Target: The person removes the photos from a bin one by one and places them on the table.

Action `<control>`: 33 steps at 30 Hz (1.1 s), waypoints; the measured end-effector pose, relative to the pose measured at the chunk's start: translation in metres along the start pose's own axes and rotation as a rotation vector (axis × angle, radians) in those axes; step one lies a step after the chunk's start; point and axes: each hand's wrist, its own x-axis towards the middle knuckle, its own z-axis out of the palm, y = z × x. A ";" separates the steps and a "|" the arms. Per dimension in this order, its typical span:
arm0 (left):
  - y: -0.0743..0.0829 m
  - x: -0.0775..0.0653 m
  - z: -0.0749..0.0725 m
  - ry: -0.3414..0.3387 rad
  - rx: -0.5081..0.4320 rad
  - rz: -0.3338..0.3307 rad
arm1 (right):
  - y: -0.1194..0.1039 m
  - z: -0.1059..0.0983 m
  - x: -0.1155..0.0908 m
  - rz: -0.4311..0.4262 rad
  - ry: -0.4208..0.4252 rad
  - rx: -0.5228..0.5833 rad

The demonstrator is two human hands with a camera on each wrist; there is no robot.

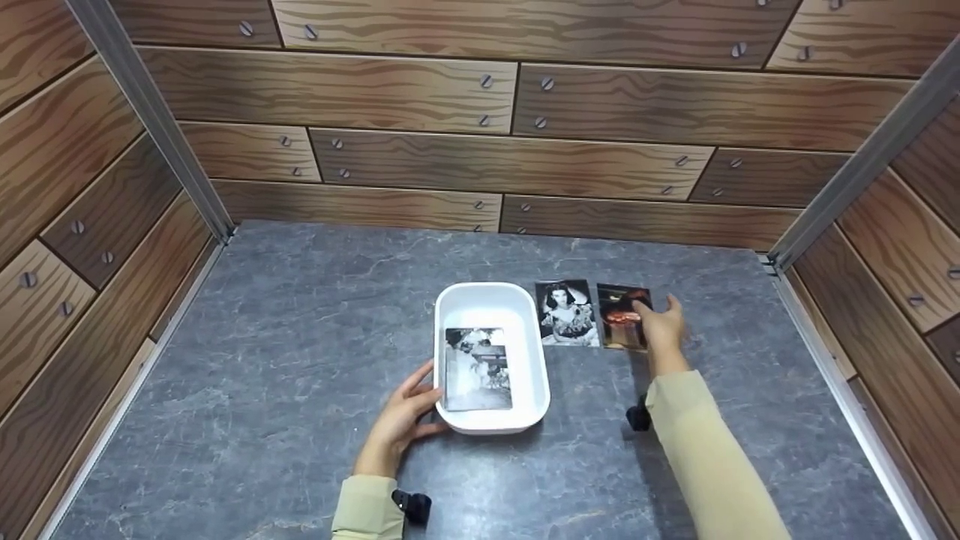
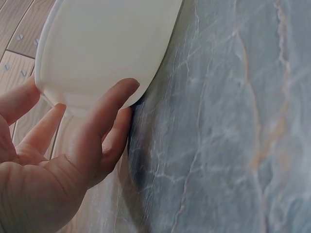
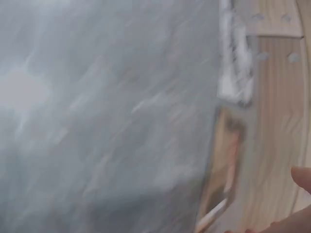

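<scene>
A white plastic tub (image 1: 531, 375) stands on the table, with black-and-white photo cards (image 1: 478, 382) lying inside toward its left. My left hand (image 1: 401, 416) holds the tub's left side near the front corner. In the left wrist view, the fingers (image 2: 114, 99) of that hand lie against the tub's outer wall (image 2: 112, 43). My right hand (image 1: 664, 334) is over the right edge of a dark, reddish-orange photo card (image 1: 619, 330), thumb and forefinger spread apart. Whether it touches the card is unclear; the right wrist view is blurred. Left of that card lies a black-and-white portrait photo (image 1: 568, 315).
The grey marbled tabletop (image 1: 285, 360) is bounded by wood-patterned panels (image 1: 420, 161) at the back and both sides. Metal posts (image 1: 840, 165) stand at the back corners. A small black device (image 1: 415, 508) sits at the left wrist, another (image 1: 639, 415) at the right.
</scene>
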 end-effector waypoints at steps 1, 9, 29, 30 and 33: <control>0.000 0.000 0.000 0.000 0.001 0.001 | -0.005 0.004 -0.003 -0.010 -0.017 0.052; 0.000 0.001 0.000 -0.004 0.004 -0.006 | -0.033 0.037 -0.040 0.007 -0.176 0.225; 0.000 -0.001 0.001 -0.008 -0.010 -0.005 | -0.012 0.108 -0.156 -0.273 -0.297 0.153; 0.000 -0.001 0.001 -0.009 -0.010 -0.007 | -0.010 0.109 -0.160 -0.294 -0.296 0.140; 0.000 -0.001 0.001 -0.007 -0.009 -0.011 | -0.008 0.113 -0.169 -0.326 -0.343 0.139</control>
